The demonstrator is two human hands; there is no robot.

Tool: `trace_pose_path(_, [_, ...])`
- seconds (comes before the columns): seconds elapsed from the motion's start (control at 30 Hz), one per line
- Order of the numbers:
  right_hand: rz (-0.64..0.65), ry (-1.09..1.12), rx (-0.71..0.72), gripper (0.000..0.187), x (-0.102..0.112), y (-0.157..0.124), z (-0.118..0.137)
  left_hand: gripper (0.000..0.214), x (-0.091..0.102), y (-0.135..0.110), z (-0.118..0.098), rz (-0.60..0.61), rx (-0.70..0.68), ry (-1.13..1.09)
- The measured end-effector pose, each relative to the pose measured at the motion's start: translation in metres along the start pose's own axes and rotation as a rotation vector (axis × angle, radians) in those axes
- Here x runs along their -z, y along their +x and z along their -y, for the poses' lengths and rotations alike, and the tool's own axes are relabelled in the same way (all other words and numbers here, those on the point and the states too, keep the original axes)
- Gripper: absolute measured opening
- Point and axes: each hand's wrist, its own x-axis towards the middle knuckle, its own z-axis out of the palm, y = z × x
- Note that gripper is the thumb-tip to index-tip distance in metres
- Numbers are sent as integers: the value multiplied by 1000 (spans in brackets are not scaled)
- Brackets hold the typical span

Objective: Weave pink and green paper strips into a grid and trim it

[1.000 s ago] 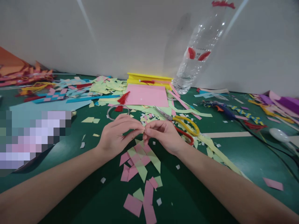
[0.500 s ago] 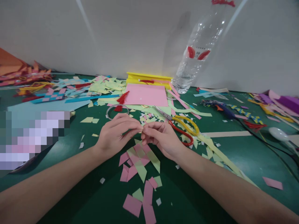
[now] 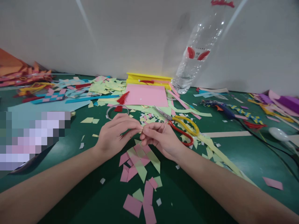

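My left hand (image 3: 118,132) and my right hand (image 3: 161,137) meet at the fingertips above the green table. Both are closed in a pinch, and whatever lies between the fingers is too small to make out. Just below them lies a woven piece of pink and pale green paper strips (image 3: 140,157), its ends angled outward. Closer to me are loose pink paper pieces (image 3: 148,193) and a pale green scrap (image 3: 138,195). Scissors (image 3: 184,124) with yellow and red handles lie beside my right hand. A roll of clear tape (image 3: 107,112) sits behind my left hand.
A pink paper sheet (image 3: 146,95) leans near a folded yellow strip (image 3: 149,77) by the wall. A tilted clear bottle (image 3: 196,56) stands at the back. A glue gun (image 3: 221,109) with a black cord lies right, near a white spoon (image 3: 279,134). Paper scraps (image 3: 106,85) spread across the back.
My right hand's fingers have shifted very slightly to the left. Everything else is as it was.
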Motion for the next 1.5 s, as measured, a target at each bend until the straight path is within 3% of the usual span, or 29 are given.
trace_pose_path(0.87, [31, 25, 18, 11, 1, 1, -2, 10, 1, 0, -1, 24, -14, 8])
trace_pose_path(1.5, [-16, -24, 14, 10, 0, -2, -1, 9, 1, 1, -2, 39, -48, 54])
